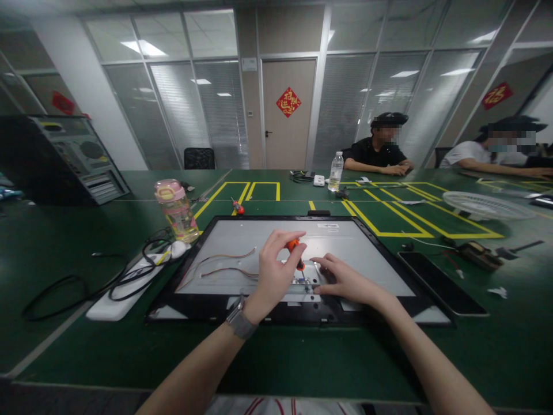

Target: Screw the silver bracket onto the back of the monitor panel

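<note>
A monitor [242, 236] lies face down on the green table, its grey metal back plate up inside a black frame. Thin coloured wires [224, 264] run across the plate. My left hand [274, 274], with a watch at the wrist, is closed round an orange-handled screwdriver [295, 249] held upright, tip down near the plate's lower middle. My right hand [343, 279] rests beside the tip, fingers pressed on a small part of the plate that I cannot make out.
A pink-lidded bottle [176, 210], black cables [125, 276] and a white keyboard [123, 288] lie left. A computer case [64, 158] stands far left. A dark tablet [440, 282], a fan guard [484, 204] and tools lie right. Two people sit at the far right; a water bottle [336, 171] stands there.
</note>
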Available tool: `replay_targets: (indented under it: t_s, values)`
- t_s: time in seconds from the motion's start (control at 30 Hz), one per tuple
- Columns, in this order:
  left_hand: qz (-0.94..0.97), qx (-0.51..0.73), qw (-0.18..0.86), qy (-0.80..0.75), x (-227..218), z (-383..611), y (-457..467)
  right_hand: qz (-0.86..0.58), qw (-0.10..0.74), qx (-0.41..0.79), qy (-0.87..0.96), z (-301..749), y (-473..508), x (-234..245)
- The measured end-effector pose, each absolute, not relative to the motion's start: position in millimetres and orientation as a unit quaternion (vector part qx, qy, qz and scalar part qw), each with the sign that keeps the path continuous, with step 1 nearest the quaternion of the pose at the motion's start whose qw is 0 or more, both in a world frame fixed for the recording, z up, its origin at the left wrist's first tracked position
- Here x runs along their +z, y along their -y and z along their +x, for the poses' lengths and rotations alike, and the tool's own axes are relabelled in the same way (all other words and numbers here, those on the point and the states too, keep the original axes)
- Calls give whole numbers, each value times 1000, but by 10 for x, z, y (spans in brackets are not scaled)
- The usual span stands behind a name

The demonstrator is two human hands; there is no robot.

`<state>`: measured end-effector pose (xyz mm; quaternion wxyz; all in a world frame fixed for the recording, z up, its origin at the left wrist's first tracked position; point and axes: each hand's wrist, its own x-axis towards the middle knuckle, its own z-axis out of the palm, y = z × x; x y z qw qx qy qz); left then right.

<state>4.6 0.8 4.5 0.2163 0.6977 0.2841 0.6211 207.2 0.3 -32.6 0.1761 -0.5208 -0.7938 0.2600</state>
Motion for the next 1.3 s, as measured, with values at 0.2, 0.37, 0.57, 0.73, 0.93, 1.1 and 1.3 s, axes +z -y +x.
replay_targets:
  t_s: [0.2, 0.37, 0.57, 0.73, 0.93, 1.1, 1.3]
  values:
    - [705, 610, 256, -255, 5, 10, -32, -520, 174, 259, 795, 2072, -6, -327]
    - [700, 607, 286, -246, -11, 39, -21, -517, 175, 260, 796, 2072, -6, -327]
    - [724, 603, 206, -265, 44, 38, 32, -517, 173, 255, 798, 2064, 4, -311]
    - [732, 578, 265, -244, 39, 34, -8, -510, 172, 261, 801, 2080, 0, -321]
    - [721, 601, 211, -272, 69, 23, -8, -507, 177, 257, 803, 2097, -22, -360]
    - [740, 581, 238, -242, 76, 14, 9, -504, 180, 255, 805, 2089, -27, -365]
    - [722, 610, 190, -265, 58, 32, 25, -509, 180, 242, 806, 2093, -33, -376]
